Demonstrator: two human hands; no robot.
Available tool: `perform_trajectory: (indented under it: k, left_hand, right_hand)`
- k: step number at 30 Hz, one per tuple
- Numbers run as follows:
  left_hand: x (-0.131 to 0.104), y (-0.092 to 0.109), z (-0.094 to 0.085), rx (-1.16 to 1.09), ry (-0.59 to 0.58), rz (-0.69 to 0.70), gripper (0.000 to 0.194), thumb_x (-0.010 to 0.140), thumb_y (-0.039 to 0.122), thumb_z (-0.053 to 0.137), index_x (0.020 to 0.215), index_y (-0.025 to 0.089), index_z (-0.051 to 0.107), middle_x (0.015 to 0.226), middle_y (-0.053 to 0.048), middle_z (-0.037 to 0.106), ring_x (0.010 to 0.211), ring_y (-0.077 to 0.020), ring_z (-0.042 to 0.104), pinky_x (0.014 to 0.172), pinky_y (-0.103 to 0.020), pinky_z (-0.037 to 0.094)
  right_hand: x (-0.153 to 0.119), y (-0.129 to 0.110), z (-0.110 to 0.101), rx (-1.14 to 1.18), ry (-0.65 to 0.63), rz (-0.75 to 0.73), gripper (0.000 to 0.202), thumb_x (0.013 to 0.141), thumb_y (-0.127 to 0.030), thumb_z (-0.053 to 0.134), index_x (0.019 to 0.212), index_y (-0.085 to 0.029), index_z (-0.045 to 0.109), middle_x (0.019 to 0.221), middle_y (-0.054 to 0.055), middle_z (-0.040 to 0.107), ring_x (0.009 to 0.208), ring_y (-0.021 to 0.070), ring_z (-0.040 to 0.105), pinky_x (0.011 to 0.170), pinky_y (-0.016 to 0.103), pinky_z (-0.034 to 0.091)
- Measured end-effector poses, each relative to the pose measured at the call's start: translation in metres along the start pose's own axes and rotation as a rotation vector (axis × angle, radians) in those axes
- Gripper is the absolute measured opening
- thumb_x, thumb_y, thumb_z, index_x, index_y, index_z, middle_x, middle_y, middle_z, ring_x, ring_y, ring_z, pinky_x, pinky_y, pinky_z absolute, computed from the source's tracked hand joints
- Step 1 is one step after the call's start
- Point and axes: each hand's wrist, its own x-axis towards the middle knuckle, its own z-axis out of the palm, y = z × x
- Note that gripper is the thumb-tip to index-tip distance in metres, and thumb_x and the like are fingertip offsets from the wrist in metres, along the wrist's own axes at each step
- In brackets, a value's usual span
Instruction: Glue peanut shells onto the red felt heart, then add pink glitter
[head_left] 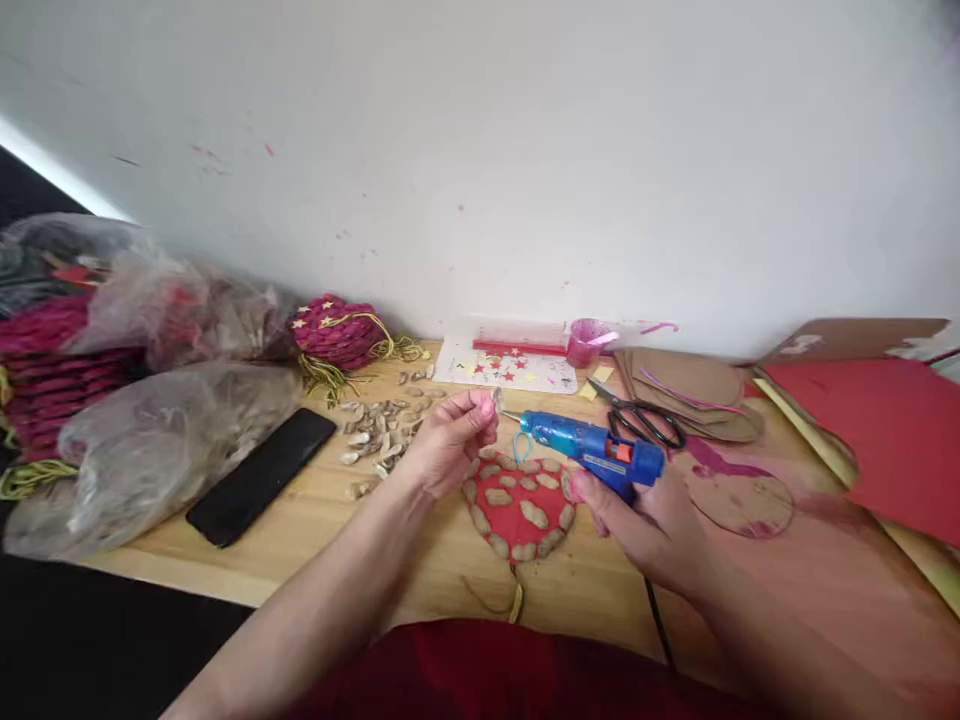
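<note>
My right hand [645, 525] is wrapped around the handle of a blue hot glue gun [559, 434], its nozzle pointing left. Right at the nozzle tip, my left hand [450, 445] pinches a small pale peanut shell [496, 400] between thumb and fingertips. Below both hands lies a red heart-shaped piece [516, 520] edged with peanut shells, with several more across its middle. A light blue loop [522, 448] sits at its top, and a yellow-green tassel [517, 602] hangs from its point. Loose peanut shells [386, 430] are scattered left of my left hand.
A black phone [261, 476] and plastic bags [187, 440] lie left. Behind are a magenta bundle with stars [337, 332], a white sheet with small stars [457, 365] and a pink cup [587, 343]. Black scissors [651, 424], brown cardboard [667, 375] and red sheets [885, 430] lie right.
</note>
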Motion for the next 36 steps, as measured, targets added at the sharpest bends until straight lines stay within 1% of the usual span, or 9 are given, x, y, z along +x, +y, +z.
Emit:
perform_trajectory:
  k: [8,12,18,23,30,33,36]
  left_hand:
    - [0.0025,-0.0003,-0.0017,0.02,0.008,0.011,0.035,0.06,0.03,0.096,0.071,0.013,0.068,0.063,0.001,0.058,0.057,-0.0067,0.049,0.056,-0.019,0.04]
    - [0.0026,0.0,-0.0021,0.02,0.007,0.018,0.034,0.06,0.029,0.096,0.071,0.013,0.068,0.066,0.001,0.059,0.058,-0.0061,0.049,0.056,-0.018,0.04]
    - [0.0018,0.0005,-0.0013,0.023,-0.003,0.012,0.033,0.06,0.029,0.096,0.069,0.014,0.068,0.064,0.002,0.057,0.058,-0.0065,0.048,0.056,-0.018,0.04]
    - [0.0018,0.0008,-0.0011,0.026,0.005,0.011,0.034,0.059,0.03,0.097,0.069,0.014,0.068,0.064,0.002,0.057,0.058,-0.0065,0.048,0.056,-0.018,0.04]
    - [0.0028,-0.0004,-0.002,0.025,0.018,0.02,0.036,0.058,0.03,0.097,0.073,0.013,0.07,0.067,0.001,0.058,0.058,-0.0062,0.048,0.056,-0.018,0.04]
    - [0.0019,0.001,-0.0004,0.027,0.007,0.023,0.037,0.058,0.031,0.097,0.072,0.012,0.068,0.066,0.001,0.057,0.059,-0.006,0.048,0.056,-0.018,0.04]
    - [0.0014,0.003,0.0009,0.037,0.012,0.021,0.038,0.057,0.032,0.097,0.072,0.012,0.069,0.065,0.002,0.055,0.058,-0.0061,0.048,0.055,-0.018,0.04]
  right_hand:
    - [-0.0009,0.0042,0.0,-0.016,0.007,-0.017,0.024,0.096,-0.029,0.058,0.074,-0.021,0.054,0.054,-0.005,0.052,0.048,0.0096,0.049,0.05,0.024,0.039]
    - [-0.0005,0.0029,0.0003,-0.049,-0.004,-0.036,0.027,0.096,-0.028,0.057,0.071,-0.021,0.053,0.053,-0.006,0.049,0.046,0.0087,0.046,0.049,0.024,0.036]
    - [-0.0002,0.003,0.001,-0.057,0.02,-0.023,0.026,0.097,-0.031,0.057,0.073,-0.02,0.054,0.053,-0.005,0.051,0.046,0.0089,0.048,0.047,0.023,0.037]
    - [0.0001,0.0028,0.0004,-0.068,0.018,-0.028,0.028,0.097,-0.031,0.057,0.071,-0.02,0.054,0.053,-0.005,0.049,0.046,0.0091,0.046,0.047,0.024,0.035]
    - [0.0006,0.0027,0.0001,-0.079,0.001,-0.056,0.03,0.096,-0.031,0.057,0.069,-0.021,0.052,0.056,-0.005,0.047,0.05,0.01,0.044,0.05,0.025,0.035]
    - [0.0011,0.0053,0.0004,-0.112,0.002,-0.036,0.031,0.097,-0.034,0.057,0.069,-0.02,0.054,0.056,-0.004,0.046,0.05,0.0101,0.043,0.049,0.025,0.034]
    - [0.0017,0.0081,0.0011,-0.132,0.048,0.003,0.031,0.096,-0.037,0.058,0.071,-0.02,0.055,0.057,-0.003,0.05,0.051,0.0102,0.044,0.049,0.025,0.035]
